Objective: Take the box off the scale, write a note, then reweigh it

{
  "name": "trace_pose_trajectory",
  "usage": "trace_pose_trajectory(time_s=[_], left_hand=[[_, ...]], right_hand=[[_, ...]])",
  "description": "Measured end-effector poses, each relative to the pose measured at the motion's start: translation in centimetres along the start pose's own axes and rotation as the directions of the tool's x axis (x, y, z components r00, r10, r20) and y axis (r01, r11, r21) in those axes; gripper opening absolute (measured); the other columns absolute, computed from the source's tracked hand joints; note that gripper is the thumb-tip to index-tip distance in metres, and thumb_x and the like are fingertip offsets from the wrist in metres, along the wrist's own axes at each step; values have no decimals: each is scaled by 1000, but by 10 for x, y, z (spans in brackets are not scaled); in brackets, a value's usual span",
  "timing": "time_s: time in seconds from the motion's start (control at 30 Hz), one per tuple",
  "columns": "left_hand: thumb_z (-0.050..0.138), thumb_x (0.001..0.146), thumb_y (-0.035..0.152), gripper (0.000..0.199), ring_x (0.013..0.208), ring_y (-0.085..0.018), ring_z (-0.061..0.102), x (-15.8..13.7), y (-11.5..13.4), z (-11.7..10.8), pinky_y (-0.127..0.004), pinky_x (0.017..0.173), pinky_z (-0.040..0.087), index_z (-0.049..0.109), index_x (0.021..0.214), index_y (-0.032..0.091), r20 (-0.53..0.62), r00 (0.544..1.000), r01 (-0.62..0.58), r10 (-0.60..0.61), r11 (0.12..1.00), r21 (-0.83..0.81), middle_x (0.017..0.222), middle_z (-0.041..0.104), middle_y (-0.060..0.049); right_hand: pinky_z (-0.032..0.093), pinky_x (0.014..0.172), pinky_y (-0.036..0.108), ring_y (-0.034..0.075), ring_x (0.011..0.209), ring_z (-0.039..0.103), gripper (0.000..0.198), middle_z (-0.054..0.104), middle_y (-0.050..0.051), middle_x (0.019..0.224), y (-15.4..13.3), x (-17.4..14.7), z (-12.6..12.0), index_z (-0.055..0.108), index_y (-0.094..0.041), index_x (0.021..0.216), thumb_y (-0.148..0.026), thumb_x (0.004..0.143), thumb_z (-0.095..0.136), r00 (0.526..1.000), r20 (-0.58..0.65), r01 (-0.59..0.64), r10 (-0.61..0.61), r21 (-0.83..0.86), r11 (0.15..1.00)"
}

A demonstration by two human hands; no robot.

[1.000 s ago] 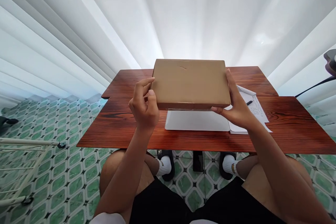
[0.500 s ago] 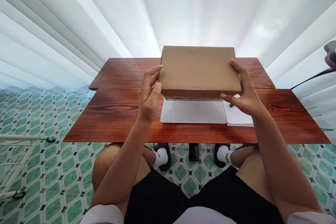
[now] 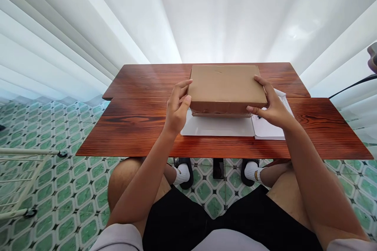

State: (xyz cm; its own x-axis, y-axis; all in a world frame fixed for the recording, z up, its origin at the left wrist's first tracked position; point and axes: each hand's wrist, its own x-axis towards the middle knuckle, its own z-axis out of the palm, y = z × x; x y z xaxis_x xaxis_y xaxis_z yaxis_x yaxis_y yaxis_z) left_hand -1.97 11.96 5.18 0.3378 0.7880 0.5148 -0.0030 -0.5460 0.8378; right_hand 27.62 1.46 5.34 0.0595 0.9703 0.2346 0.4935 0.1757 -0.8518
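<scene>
A brown cardboard box [image 3: 226, 84] is held between my two hands above the wooden table [image 3: 135, 125]. My left hand [image 3: 177, 108] grips its left side, thumb at the near left corner. On the right side, my right hand [image 3: 272, 104] has its fingers along the top edge and its thumb on the front face. Beneath the box a flat, pale silver or white panel [image 3: 218, 126] shows in part. Beside that lies an open notebook [image 3: 269, 128] with some handwriting, partly covered by my right hand. Whether the box touches what lies below is hidden.
White curtains [image 3: 206, 15] hang behind the table. A pale metal rack on wheels [image 3: 26, 180] stands on the green tiled floor at left. At far right is a dark rounded object [image 3: 372, 57] with a cable. A black object [image 3: 218, 168] lies under the table.
Both hands have lowered the box toward the table, and it appears smaller and further down. More of the notebook's far part shows. My left hand has shifted slightly right along with the box.
</scene>
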Motion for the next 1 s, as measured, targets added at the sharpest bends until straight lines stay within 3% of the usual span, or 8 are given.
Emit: trace_pose_trajectory(time_s=[0.73, 0.87, 0.93, 1.0], left_hand=[[50, 91, 28, 36, 123, -24, 59, -6, -6, 2, -41, 103, 48, 58, 126, 26, -15, 997, 79, -78, 996, 44, 131, 65, -8], [49, 92, 26, 36, 124, -24, 59, -6, -10, 3, -41, 105, 47, 58, 127, 24, -20, 996, 83, -81, 993, 85, 131, 64, -8], [48, 92, 25, 36, 126, -23, 57, -6, -9, 3, -40, 106, 46, 58, 127, 24, -38, 998, 55, -51, 990, 129, 133, 63, -9], [49, 93, 27, 34, 130, -24, 54, -5, -4, 2, -41, 107, 45, 58, 126, 23, -90, 994, -33, 57, 969, 245, 136, 61, -9]], right_hand=[[63, 87, 51, 39, 129, 50, 93, 36, 11, 154, -6, -2, 1, 30, -35, 153, -58, 76, 77, 998, 14, -55, 56, -59, 997], [62, 90, 51, 40, 136, 45, 97, 32, 11, 158, -6, 0, -1, 28, -35, 154, -59, 75, 78, 997, 46, -62, 65, -60, 996], [61, 94, 52, 39, 138, 43, 101, 28, 9, 161, -5, 1, -4, 22, -37, 156, -61, 75, 77, 994, 78, -70, 75, -70, 995], [54, 104, 56, 38, 141, 40, 102, 22, 6, 165, -7, 1, -8, 16, -39, 158, -63, 78, 74, 994, 85, -65, 74, -107, 992]])
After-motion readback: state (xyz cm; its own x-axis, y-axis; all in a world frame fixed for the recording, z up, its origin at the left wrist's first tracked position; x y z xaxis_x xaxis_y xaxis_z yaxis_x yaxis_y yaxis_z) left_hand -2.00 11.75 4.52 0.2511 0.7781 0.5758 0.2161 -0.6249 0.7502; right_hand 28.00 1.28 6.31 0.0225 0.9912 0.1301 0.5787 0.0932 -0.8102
